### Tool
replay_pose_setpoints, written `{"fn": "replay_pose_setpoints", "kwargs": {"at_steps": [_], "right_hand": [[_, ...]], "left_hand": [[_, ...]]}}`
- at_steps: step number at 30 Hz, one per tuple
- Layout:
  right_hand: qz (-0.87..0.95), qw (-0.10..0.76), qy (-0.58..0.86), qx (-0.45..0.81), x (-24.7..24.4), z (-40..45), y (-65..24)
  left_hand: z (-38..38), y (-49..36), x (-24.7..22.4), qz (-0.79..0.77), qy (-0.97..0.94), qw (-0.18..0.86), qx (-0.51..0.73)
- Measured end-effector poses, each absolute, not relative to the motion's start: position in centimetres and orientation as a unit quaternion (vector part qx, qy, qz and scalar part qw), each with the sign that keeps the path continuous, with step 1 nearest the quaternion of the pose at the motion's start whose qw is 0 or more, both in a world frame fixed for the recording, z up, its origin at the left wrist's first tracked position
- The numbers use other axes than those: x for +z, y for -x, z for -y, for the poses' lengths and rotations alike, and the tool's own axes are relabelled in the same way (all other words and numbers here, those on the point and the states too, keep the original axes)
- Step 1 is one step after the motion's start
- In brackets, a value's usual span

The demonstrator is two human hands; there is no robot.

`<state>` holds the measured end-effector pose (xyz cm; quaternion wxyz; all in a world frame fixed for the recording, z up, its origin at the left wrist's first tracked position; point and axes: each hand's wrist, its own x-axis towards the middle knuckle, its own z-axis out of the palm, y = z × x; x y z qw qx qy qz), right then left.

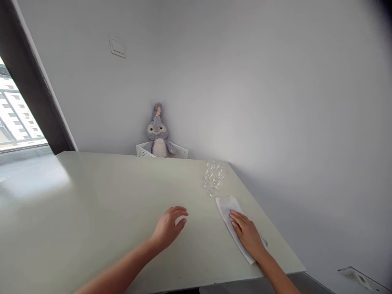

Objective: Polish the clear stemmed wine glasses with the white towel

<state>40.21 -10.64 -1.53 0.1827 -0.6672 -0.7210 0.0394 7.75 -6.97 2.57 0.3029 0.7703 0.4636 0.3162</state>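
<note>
A folded white cloth (226,206) lies near the right edge of the pale table (122,196). My right hand (246,232) rests flat on the cloth, fingers extended and pointing up and left. Left of it, my left hand (171,224) is over the table with thumb and fingers apart, and nothing is between them. Beyond the cloth, several clear glass items (214,173) stand close together near the far right corner; their exact shapes are hard to make out.
Behind the table's far edge, a grey plush toy (157,132) sits in a white perforated basket (180,152). A wall runs along the right side. At the left is a window (18,114) with a dark frame.
</note>
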Motion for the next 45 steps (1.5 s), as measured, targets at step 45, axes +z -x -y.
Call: {"fn": "replay_pose_setpoints", "kwargs": {"at_steps": [45], "right_hand": [[0.614, 0.543, 0.401, 0.409, 5.0, 3.4, -15.1]], "left_hand": [[0.1, -0.5, 2.0, -0.582, -0.732, 0.039, 0.352]]}}
